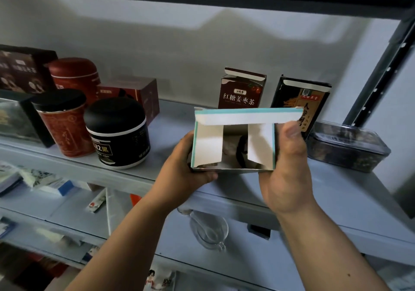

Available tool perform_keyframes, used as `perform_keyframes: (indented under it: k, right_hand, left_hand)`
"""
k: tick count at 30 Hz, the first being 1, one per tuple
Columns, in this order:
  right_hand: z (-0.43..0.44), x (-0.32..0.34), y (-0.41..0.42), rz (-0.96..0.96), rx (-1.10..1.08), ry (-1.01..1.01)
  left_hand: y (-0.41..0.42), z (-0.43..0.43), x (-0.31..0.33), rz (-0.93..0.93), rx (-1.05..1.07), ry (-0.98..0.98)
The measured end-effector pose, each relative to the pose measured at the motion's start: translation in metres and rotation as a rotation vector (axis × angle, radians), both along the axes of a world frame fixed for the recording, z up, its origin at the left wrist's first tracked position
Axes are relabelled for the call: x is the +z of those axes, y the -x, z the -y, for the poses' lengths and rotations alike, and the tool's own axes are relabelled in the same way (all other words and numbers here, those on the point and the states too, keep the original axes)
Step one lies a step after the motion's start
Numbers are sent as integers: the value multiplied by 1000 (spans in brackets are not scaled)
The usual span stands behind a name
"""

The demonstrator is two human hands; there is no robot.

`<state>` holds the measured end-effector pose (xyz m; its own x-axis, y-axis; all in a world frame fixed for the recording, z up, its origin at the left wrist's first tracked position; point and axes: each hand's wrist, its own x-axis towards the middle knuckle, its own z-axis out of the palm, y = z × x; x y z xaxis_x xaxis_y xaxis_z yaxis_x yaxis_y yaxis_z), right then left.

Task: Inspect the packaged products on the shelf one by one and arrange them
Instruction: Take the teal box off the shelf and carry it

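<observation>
I hold an opened teal-edged carton (208, 146) in front of the middle shelf, its open end facing me with the white flaps folded out. Dark packets show inside it. My left hand (186, 167) grips its left and lower side. My right hand (285, 167) grips its right side, thumb up by the top flap. Behind it on the shelf (175, 124) stand an opened dark red carton (241, 90) and an opened black carton (301, 99).
At the left stand a black jar (118, 133), a red canister with a black lid (64, 122), a red tin (75, 77) and dark boxes (134, 95). A clear tub (345, 146) sits at the right by the slanted upright post. Lower shelves hold packets and a glass jug (208, 230).
</observation>
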<state>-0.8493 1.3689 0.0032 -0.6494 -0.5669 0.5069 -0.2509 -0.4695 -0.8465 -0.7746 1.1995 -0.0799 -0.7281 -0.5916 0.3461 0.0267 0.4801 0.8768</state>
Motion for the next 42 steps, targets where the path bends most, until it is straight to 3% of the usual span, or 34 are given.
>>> perform_keyframes:
  k: [4,12,15,17,23,28,32,37,42]
  right_hand:
    - [-7,2,6,-53,-80,-41]
    - [-18,17,1,-337,-356,-274]
    - [-18,25,-3,-307,-448,-320]
    - [-19,28,-8,-310,-472,-335]
    - [-23,21,-32,-360,-482,-321]
    - [-25,15,-42,-152,-346,-181]
    - [-27,7,-38,-99,-243,-137]
    - [-30,2,-40,-152,-235,-125]
    - [-36,3,-44,-420,-146,-329]
  left_hand:
    - [1,0,1,-40,0,45]
    - [3,6,-2,-78,-117,-42]
    - [-5,2,5,-120,-289,-105]
    - [-17,-5,23,-254,-420,-123]
    - [-35,-29,89,-472,-405,60]
    - [-34,-38,96,-555,-281,-295]
    - [-36,-39,96,-566,-280,-361]
    - [-39,-36,94,-578,-300,-340]
    - [-36,-29,98,-584,-258,-381]
